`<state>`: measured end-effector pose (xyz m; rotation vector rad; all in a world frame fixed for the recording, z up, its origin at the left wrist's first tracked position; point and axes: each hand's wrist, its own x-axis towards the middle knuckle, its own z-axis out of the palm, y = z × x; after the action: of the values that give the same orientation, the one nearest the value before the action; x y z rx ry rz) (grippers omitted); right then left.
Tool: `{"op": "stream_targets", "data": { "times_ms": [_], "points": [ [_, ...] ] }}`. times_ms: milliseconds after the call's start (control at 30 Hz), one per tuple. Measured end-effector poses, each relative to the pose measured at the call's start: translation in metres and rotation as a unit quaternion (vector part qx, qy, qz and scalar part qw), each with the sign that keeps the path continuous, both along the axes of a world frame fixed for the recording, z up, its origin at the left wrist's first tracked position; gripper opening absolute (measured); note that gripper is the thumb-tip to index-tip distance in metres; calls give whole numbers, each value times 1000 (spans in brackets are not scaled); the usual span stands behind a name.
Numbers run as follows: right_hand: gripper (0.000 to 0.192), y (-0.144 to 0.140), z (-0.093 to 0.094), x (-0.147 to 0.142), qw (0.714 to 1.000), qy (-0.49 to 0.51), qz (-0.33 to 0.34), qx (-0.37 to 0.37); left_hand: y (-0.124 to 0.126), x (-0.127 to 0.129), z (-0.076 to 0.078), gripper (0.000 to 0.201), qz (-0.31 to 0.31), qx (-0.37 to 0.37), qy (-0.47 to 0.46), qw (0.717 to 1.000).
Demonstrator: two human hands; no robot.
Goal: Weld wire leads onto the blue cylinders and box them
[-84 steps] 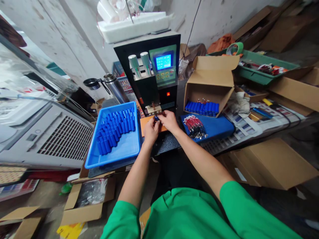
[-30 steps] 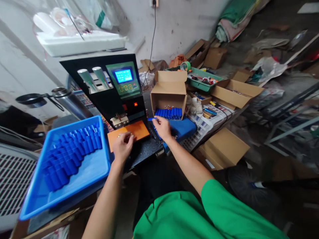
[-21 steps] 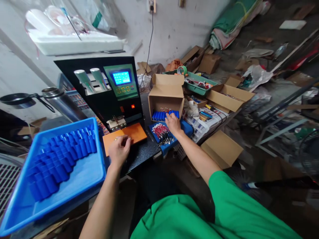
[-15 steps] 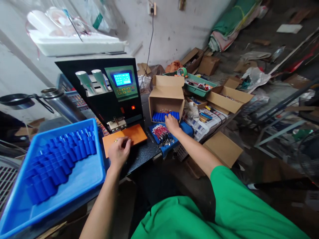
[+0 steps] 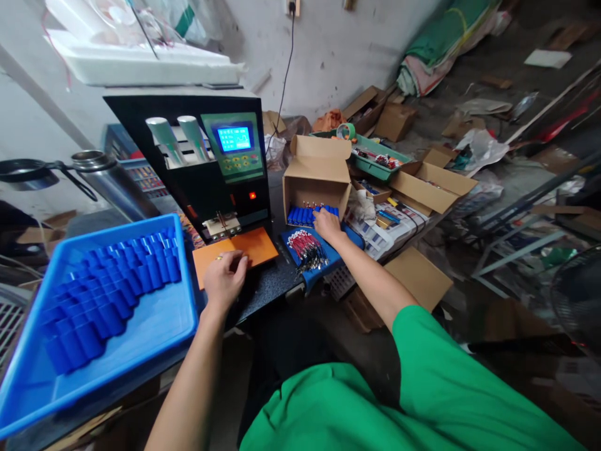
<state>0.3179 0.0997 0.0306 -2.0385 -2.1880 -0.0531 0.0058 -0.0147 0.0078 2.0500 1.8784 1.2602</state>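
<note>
On the table point(image 5: 270, 289), inspected from largest item to smallest:
Machine: black welder unit point(image 5: 197, 163) stands at the rear centre, its blue screen and a red lamp lit.
Blue tray point(image 5: 154, 326): sits left of the welder unit, holding rows of blue cells point(image 5: 110, 291) across its far half.
Cardboard box point(image 5: 315, 172): lies on its side right of the welder unit, mouth toward the person, with a row of blue cells point(image 5: 303, 215) inside.
Orange plate point(image 5: 253, 245): lies flat directly before the welder unit.
Blue pad point(image 5: 334, 254): sits before the box and carries a bundle of red wires point(image 5: 307, 245).
Left hand point(image 5: 224, 279): rests palm down on the near edge of the orange plate, fingers loosely curled, a ring on one finger; whether it holds anything cannot be told.
Right hand point(image 5: 328, 225): reaches to the box mouth, fingers bent down onto the boxed cells; grip cannot be told.
</note>
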Motion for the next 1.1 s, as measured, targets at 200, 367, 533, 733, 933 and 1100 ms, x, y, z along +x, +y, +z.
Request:
{"op": "stream_targets", "data": {
  "times_ms": [200,367,533,733,933,1100],
  "points": [
    [43,-13,-8,1,991,111,14,70,1,0,0,29,7,8,15,1000],
    [24,-10,-19,-13,974,223,24,-3,1,1,0,29,7,3,8,1000],
    [19,-4,-30,-23,973,227,-2,-44,1,2,1,29,19,-1,23,1000],
    [20,-3,-37,-23,970,240,-34,-35,2,3,1,29,20,-8,19,1000],
    [17,-4,-40,-19,937,348,-26,22,3,2,-1,28,14,-7,12,1000],
    [18,3,-30,-13,839,536,21,86,2,3,1,29,13,-8,7,1000]
  ]
}}
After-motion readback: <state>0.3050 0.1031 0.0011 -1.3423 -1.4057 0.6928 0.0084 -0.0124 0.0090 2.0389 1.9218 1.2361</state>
